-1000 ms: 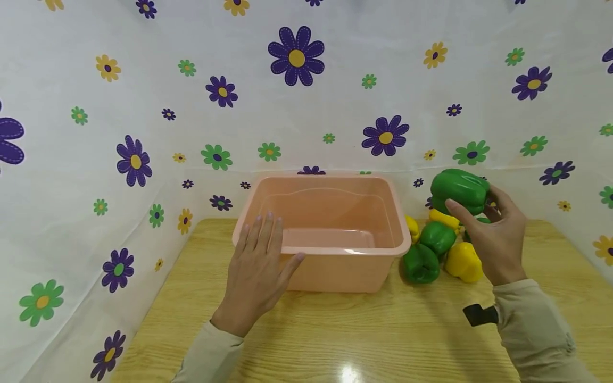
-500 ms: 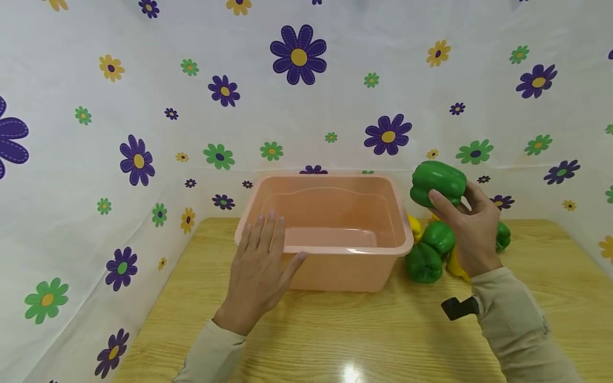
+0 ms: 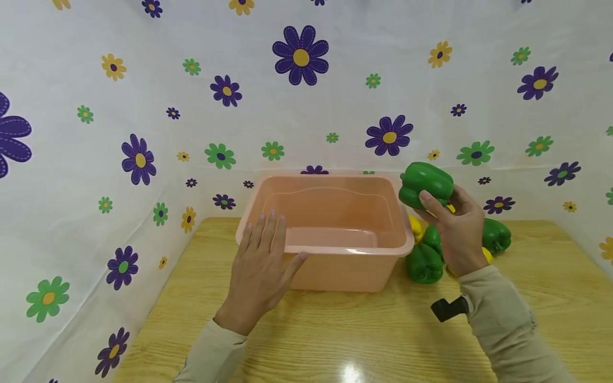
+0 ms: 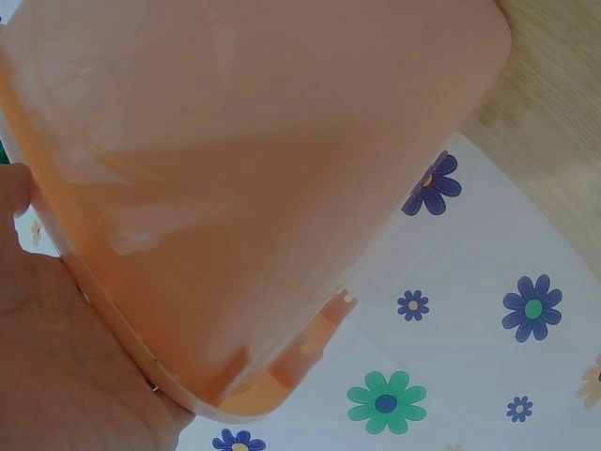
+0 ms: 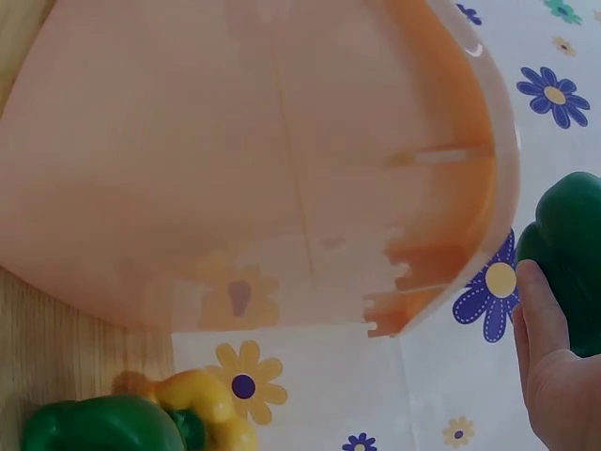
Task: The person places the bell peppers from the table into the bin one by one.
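A green bell pepper (image 3: pixel 426 183) is gripped in my right hand (image 3: pixel 457 229), raised beside the right rim of a peach plastic tub (image 3: pixel 345 271). In the right wrist view the same green bell pepper (image 5: pixel 575 254) shows at the right edge, with thumb and fingers against it. My left hand (image 3: pixel 258 271) lies with straight fingers over the tub's front left rim. From the left wrist view, the left hand (image 4: pixel 66 348) sits along the rim of the tub (image 4: pixel 235 235). The tub's visible inside holds nothing.
Right of the tub, several green and yellow peppers lie on the wooden table (image 3: pixel 306 330), among them a green one (image 3: pixel 423 264), a yellow one (image 3: pixel 415 229) and another green one (image 3: pixel 495 235). A flower-printed cloth (image 3: pixel 268 117) hangs behind and at the sides.
My right hand has carried the green bell pepper leftward, from over the pepper pile toward the tub's right rim. The left hand has stayed on the front left rim.
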Tool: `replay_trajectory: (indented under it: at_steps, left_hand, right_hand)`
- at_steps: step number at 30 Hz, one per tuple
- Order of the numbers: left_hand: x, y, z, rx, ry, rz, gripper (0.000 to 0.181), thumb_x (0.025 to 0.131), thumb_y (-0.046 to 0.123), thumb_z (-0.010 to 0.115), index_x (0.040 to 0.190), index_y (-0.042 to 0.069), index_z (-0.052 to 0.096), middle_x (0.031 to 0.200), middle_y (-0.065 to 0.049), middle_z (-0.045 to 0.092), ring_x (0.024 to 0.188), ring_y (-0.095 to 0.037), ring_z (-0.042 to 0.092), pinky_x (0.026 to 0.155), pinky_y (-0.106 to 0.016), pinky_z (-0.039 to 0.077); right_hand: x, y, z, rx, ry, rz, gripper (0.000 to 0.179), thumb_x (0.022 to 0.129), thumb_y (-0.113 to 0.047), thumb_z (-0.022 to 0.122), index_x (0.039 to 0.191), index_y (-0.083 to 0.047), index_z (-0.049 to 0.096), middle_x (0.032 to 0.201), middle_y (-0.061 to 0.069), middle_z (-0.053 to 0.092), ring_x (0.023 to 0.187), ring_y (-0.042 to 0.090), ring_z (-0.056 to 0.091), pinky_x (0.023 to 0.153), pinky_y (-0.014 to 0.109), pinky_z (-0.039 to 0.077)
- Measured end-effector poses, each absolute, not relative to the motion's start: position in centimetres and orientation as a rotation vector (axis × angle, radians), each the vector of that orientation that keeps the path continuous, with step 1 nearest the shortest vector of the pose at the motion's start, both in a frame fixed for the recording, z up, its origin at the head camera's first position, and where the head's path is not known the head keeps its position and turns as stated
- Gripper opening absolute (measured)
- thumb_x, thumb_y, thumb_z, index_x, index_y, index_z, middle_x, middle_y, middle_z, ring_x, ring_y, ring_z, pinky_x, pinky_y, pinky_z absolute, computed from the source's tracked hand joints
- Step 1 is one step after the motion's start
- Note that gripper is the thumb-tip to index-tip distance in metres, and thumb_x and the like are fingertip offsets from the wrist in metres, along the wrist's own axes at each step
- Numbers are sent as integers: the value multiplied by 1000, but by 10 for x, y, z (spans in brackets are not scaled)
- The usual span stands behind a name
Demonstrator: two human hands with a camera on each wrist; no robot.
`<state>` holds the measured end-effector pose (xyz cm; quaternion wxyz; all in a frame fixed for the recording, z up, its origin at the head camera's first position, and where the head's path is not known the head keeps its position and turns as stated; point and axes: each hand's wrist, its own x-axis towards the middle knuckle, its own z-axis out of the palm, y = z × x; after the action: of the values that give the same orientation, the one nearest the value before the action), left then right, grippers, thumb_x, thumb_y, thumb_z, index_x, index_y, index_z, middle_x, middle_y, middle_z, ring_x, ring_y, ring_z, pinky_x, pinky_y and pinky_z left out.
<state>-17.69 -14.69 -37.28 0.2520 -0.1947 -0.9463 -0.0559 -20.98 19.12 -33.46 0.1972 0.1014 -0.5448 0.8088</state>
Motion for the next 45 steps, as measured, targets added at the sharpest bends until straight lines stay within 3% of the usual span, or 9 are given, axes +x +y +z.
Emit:
replay_trajectory:
  at_steps: [15, 28, 45]
  left_hand:
    - [-175, -146, -372, -526, -2614, -139, 81, 104, 58, 39, 157, -3, 30, 162, -22, 28, 151, -38, 24, 124, -51, 13]
    - [-176, -149, -372, -524, -2590, -132, 83, 105, 62, 29, 157, -3, 30, 162, -21, 29, 150, -38, 25, 124, -50, 14]
    - [-176, -146, -371, -533, -2580, -155, 79, 104, 55, 43, 156, -4, 32, 161, -22, 30, 150, -38, 26, 123, -52, 15]
  right_hand:
    - [-206, 183, -350, 270, -1874, 2156, 59, 95, -11, 72, 147, 1, 46, 132, 10, 53, 108, 14, 69, 87, 28, 56]
    - [-207, 181, -351, 319, -1982, 2062, 61, 97, -14, 70, 150, 0, 42, 139, 13, 49, 114, 12, 65, 90, 25, 55]
    - [-209, 185, -348, 318, -2071, 2005, 64, 97, -13, 70, 152, -1, 39, 141, 14, 45, 114, 12, 63, 89, 23, 55]
